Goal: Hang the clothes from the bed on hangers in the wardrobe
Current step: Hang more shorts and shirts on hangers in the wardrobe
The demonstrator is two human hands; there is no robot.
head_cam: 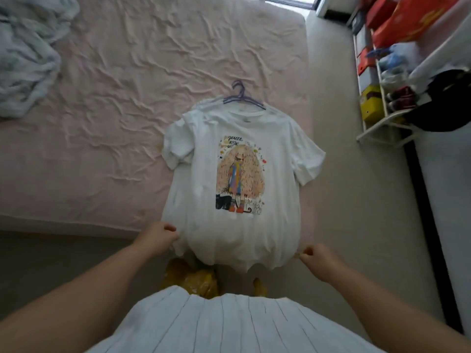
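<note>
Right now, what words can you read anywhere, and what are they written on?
White T-shirt: curly writing above the printed picture, too blurred to read.
Orange boxes on the shelf: yellow marks, not readable as letters.
Yellow box: no text legible.
Nothing else shows writing.

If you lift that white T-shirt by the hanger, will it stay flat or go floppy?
Probably floppy: the T-shirt already sags and puckers where both hands pinch its hem. It looks thin, so likely light. The purple hanger should keep only the shoulders spread.
</note>
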